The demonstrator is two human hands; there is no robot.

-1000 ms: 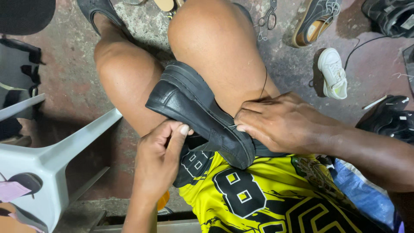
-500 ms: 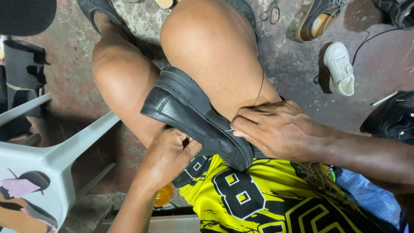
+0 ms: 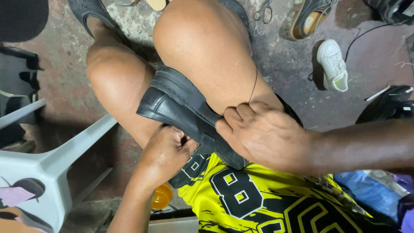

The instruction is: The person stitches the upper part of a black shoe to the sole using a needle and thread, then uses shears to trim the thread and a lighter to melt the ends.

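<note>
A black leather shoe [image 3: 177,103] with a thick sole is wedged between my two bare knees, toe pointing left. My right hand [image 3: 263,136] lies over its heel end, fingers closed on the upper. A thin dark thread [image 3: 254,82] runs from those fingers up across my right thigh. My left hand [image 3: 166,151] is curled tight against the underside of the shoe's upper, just below the right hand; what its fingertips pinch is hidden. A yellow and black jersey [image 3: 258,203] covers my lap.
A white plastic chair [image 3: 47,172] stands at the left. On the concrete floor lie a white sneaker [image 3: 332,64], a brown-lined shoe [image 3: 308,19], scissors [image 3: 263,11] and a black shoe [image 3: 392,103]. An orange round object [image 3: 161,196] sits below my left wrist.
My left hand's fingers have curled from open tips into a fist against the shoe. My right hand has closed further over the heel end. The shoe stays clamped between the knees.
</note>
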